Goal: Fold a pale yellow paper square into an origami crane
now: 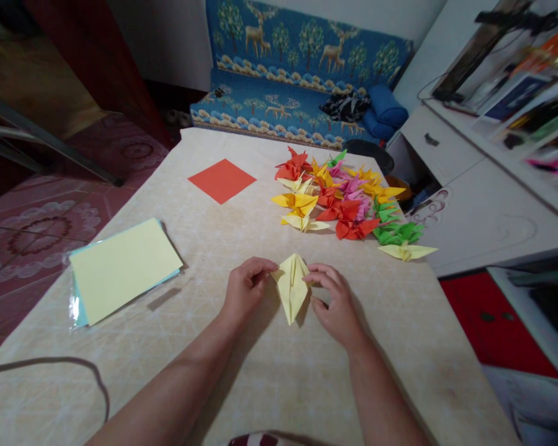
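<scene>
A pale yellow folded paper (292,288), shaped like a long diamond with a slit down its upper middle, lies between my hands on the table. My left hand (247,285) is closed, its thumb and forefinger pinching the paper's left corner. On the other side, my right hand (335,302) has its fingertips at the right edge, with the thumb apart and lower down. Beyond the hands, a cluster of folded paper cranes (339,201) in red, orange, yellow, pink and green spreads over the table's far right. A flat red paper square (222,181) lies at the far left.
Yellow and blue paper sheets (125,269) lie stacked on a clear plastic sleeve at left. A dark cable (74,360) curves over the near left of the patterned tablecloth (242,384). Behind the table stands a blue sofa (270,102); a white cabinet (474,179) stands at right.
</scene>
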{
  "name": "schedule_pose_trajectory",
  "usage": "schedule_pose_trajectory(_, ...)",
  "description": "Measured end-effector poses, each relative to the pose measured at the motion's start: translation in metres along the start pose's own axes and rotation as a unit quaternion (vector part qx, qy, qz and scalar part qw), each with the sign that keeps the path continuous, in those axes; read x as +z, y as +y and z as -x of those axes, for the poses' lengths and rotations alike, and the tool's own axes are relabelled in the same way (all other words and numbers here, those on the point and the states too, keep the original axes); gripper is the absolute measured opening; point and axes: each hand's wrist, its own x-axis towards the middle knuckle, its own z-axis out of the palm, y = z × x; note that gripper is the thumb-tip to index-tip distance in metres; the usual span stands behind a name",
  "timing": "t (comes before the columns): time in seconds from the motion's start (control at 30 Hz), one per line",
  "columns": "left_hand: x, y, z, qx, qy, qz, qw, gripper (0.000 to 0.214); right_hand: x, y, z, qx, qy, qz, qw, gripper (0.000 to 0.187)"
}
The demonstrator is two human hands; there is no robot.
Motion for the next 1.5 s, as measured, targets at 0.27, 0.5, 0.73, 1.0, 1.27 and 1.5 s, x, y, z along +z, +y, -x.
schedule_pose_trajectory(0.27, 0.002, -0.001, 0.0, 0.05, -0.028, -0.04, 0.998, 0.032, 0.011, 0.009, -0.003, -0.017, 0.012, 0.048, 0.999, 0.032)
schedule_pose_trajectory(0.5, -0.001, 0.01, 0.001, 0.104, -0.042, -0.046, 0.993, 0.025, 0.017, 0.001, -0.004, 0.019, 0.09, -0.125, 0.988, 0.016)
schedule_pose_trajectory(0.73, -0.001, 0.024, 0.007, -0.109, -0.048, 0.174, 0.977, 0.023, 0.023, -0.012, -0.005, 0.187, 0.089, -0.374, 0.904, 0.026)
schedule_pose_trajectory(1.0, 0.005, 0.022, 0.006, -0.201, -0.058, 0.228, 0.951, 0.025, 0.03, -0.017, -0.009, 0.202, 0.012, -0.435, 0.877, 0.034)
schedule_pose_trajectory(1.27, 0.002, 0.021, 0.003, -0.219, -0.044, 0.265, 0.938, 0.028, 0.042, -0.025, -0.014, 0.213, 0.002, -0.419, 0.883, 0.02)
schedule_pose_trajectory(1.5, 0.004, 0.019, 0.001, -0.227, -0.037, 0.298, 0.926, 0.031, 0.046, -0.022, -0.008, 0.219, 0.053, -0.406, 0.886, 0.025)
